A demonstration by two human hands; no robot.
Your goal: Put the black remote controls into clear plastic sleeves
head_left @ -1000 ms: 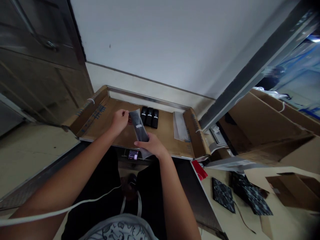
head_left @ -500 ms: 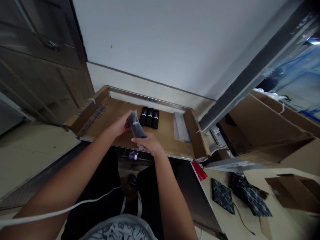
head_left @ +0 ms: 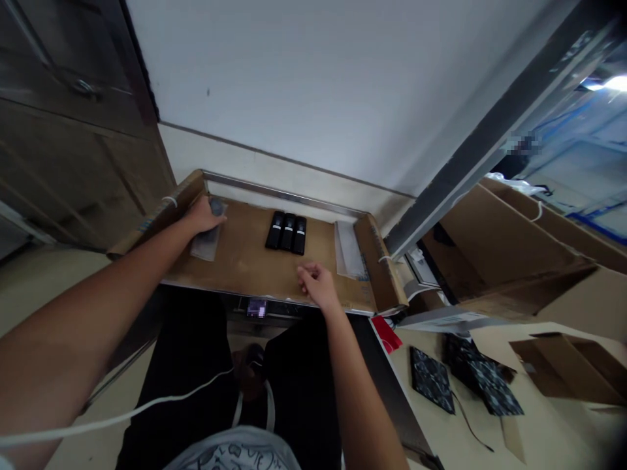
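Note:
At the left end of the cardboard-lined shelf point(head_left: 240, 277), my left hand point(head_left: 200, 215) is closed on a dark, slim device in a clear plastic bag point(head_left: 206, 245). Its fingers cover part of the device, and the bag's loose end lies flat toward me. Over the middle right of the cardboard hovers my right hand point(head_left: 316, 282), fingers half bent and apart, with nothing seen in it. Beyond it, three black handheld devices point(head_left: 287, 232) with small white labels lie side by side.
Flat clear bags point(head_left: 349, 251) lie at the shelf's right end. Raised cardboard flaps point(head_left: 379, 261) border both ends. On the right stand a large open carton point(head_left: 519, 245) and a table with dark patterned packets point(head_left: 431, 380). A white cable point(head_left: 147, 406) crosses my lap.
My left hand has carried the bagged device from the middle to the shelf's left end. My right hand has let go of it and shifted slightly right.

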